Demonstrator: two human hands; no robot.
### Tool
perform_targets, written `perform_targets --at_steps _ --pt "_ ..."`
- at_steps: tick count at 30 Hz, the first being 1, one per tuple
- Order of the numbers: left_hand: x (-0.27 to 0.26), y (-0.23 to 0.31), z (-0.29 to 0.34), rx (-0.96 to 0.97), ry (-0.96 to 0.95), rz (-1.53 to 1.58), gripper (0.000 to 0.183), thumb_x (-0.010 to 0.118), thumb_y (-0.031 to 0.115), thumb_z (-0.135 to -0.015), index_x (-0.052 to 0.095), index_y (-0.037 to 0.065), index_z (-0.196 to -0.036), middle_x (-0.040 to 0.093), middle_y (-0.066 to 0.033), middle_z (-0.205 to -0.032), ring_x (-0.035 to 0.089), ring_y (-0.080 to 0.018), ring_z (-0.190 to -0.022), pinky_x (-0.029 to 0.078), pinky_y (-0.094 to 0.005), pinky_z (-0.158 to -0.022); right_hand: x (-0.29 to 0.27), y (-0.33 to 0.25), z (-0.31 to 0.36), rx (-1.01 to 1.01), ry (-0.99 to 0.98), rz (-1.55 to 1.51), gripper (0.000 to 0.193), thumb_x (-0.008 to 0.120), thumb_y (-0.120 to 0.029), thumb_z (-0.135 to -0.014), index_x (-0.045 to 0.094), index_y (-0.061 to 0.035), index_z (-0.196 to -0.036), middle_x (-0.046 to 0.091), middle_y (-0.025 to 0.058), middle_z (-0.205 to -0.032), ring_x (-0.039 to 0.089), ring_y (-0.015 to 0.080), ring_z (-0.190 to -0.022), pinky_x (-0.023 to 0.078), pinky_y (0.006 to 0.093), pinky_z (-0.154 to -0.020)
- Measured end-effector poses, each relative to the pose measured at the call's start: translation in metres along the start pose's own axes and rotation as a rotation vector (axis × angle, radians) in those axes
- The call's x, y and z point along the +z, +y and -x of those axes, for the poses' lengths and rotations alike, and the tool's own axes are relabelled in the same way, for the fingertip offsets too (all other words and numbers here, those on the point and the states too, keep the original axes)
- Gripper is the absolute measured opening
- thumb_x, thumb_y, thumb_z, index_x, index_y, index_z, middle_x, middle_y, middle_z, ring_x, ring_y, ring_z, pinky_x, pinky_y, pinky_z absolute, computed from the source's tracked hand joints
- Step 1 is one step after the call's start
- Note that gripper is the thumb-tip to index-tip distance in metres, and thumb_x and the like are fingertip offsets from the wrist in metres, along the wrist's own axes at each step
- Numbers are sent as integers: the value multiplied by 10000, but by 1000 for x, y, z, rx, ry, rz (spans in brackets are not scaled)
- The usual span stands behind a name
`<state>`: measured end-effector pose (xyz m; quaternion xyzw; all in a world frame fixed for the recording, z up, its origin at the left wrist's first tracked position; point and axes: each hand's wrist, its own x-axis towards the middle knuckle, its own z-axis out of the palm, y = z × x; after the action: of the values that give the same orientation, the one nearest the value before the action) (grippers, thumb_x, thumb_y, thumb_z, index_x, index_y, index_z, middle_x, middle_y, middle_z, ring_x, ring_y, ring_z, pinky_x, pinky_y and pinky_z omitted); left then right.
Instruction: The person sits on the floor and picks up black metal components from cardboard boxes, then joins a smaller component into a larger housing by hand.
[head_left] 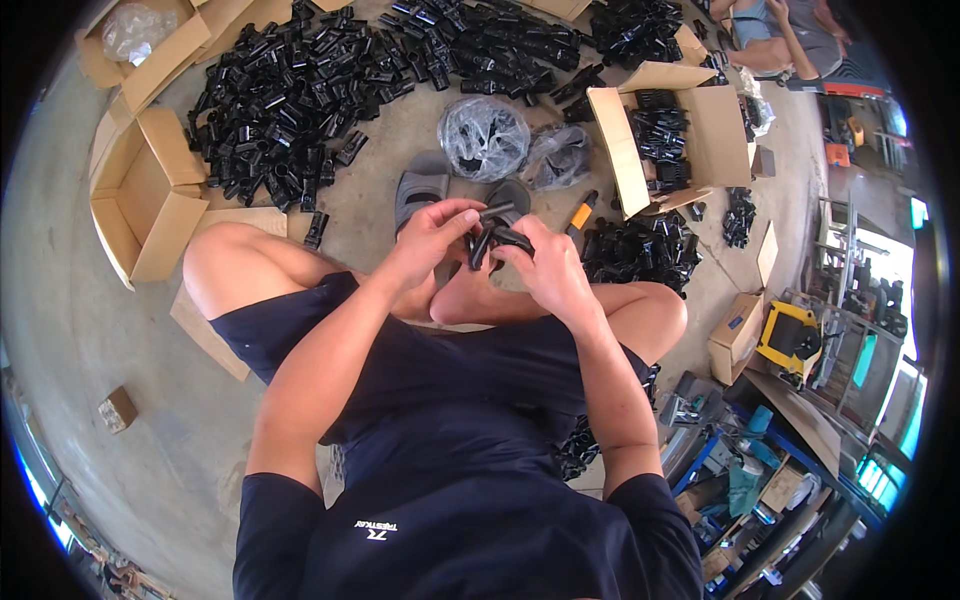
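Centrally in the head view, just above the dial's middle, the person's left hand point(430, 238) and right hand point(552, 268) meet around black parts point(482, 248), each with thumb and fingers closed on them. How many pieces are gripped, and where one ends and another begins, cannot be told: fingers overlap them and dark surfaces merge. The sandals point(422, 188) at twelve o'clock lie partly behind the hands; another person point(790, 45), near two o'clock, is cut off by the fisheye rim. Contents of the shelving point(712, 455) at four o'clock blur together.

The surface is a grey concrete floor point(190, 375) in a workshop-like room. A large heap of black fittings point(280, 115) spreads at eleven o'clock, a smaller heap point(640, 252) at two. Clear plastic bags point(483, 138) lie at twelve, beyond the sandals; an open carton point(720, 140), between one and two, holds similar fittings.

Toward the edges, an open-topped cardboard box point(150, 200) stands at ten o'clock and a yellow-framed device point(788, 338) at three. Broadest room lies from seven to nine o'clock, where a small block point(118, 410) sits; crossed legs point(640, 315) and heaps closely bound the hands.
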<state>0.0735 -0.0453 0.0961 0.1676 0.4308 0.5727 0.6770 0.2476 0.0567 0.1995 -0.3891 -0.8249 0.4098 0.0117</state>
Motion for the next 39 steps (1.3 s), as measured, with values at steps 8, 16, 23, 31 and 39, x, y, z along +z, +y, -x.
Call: perform_targets --at_steps 8,16,23,31,39 --pt "20 5 22 -4 24 273 311 601 238 -1029 613 44 -1271 706 -78 -1070 708 -168 -914 615 -326 -703 6 9 -1 -54 114 -252 140 621 -107 -962 673 15 -1006 667 163 -764 664 259 -664 506 358 -632" --pt "53 9 43 158 228 165 331 622 227 -1015 610 15 -1270 693 -76 -1057 682 -154 -925 615 -325 -703 -1 -11 7 -43 160 -522 155 668 -137 -972 632 13 -957 666 51 -733 599 82 -637 493 261 -572" --pt "91 19 52 170 250 129 367 684 157 -971 597 -10 -1286 685 -91 -1076 695 -173 -919 643 -362 -737 1 9 7 -209 290 -632 161 677 -153 -966 634 -3 -928 664 34 -734 565 52 -599 451 233 -485" --pt "82 23 45 75 268 46 367 701 115 -952 600 -11 -1281 692 -99 -1126 699 -184 -971 641 -356 -775 5 24 13 -94 197 -731 141 689 -128 -962 640 4 -946 670 33 -729 567 52 -590 447 235 -478" --pt "49 -5 20 -37 158 203 281 647 65 -976 623 21 -1252 691 -98 -1162 698 -208 -1009 633 -372 -777 32 43 -2 -19 173 -818 257 675 -28 -939 581 17 -1174 682 72 -939 634 94 -833 523 254 -745"
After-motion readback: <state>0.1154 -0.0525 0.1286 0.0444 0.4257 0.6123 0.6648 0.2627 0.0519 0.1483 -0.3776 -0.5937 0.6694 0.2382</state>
